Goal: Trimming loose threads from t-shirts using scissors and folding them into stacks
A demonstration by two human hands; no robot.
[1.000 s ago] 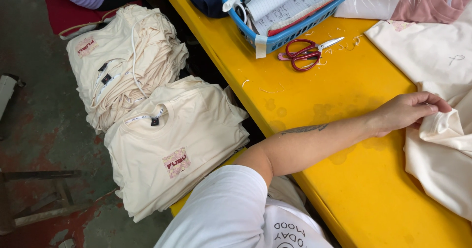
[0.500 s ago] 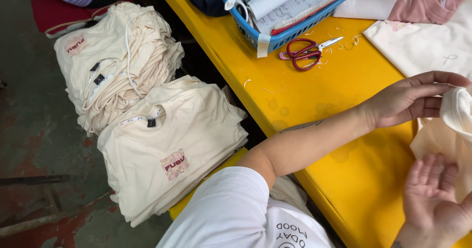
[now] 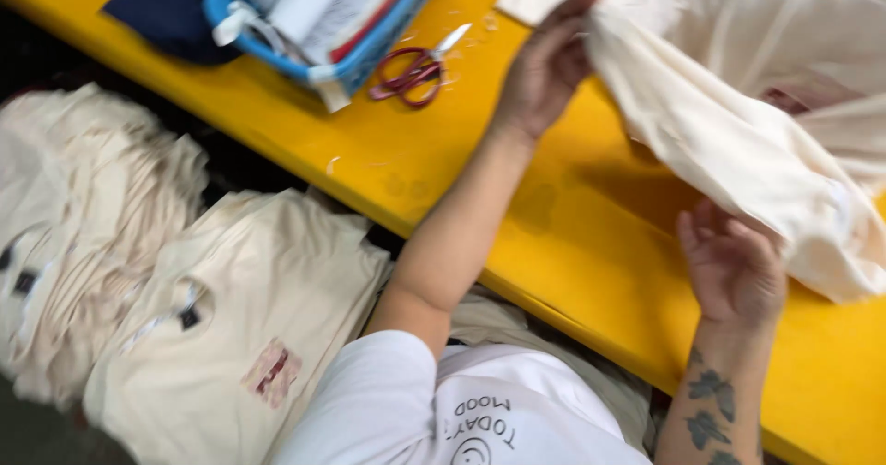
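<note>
A yellow table (image 3: 388, 151) crosses the frame; upper left, a blue basket (image 3: 365, 54) holds folded papers. At right, left hand (image 3: 544, 68) and right hand (image 3: 734, 271) clasp a cream garment (image 3: 738, 151).

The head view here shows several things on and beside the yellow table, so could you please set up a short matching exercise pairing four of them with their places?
Things:
1. scissors
2. blue basket
3. cream garment
4. folded shirt stacks

Places:
A. below the table's near edge, on the person's left
B. held up between the left hand and right hand
C. flat on the yellow table, just right of the basket
D. at the table's far end, holding papers

Pairs: 1-C, 2-D, 3-B, 4-A
</note>
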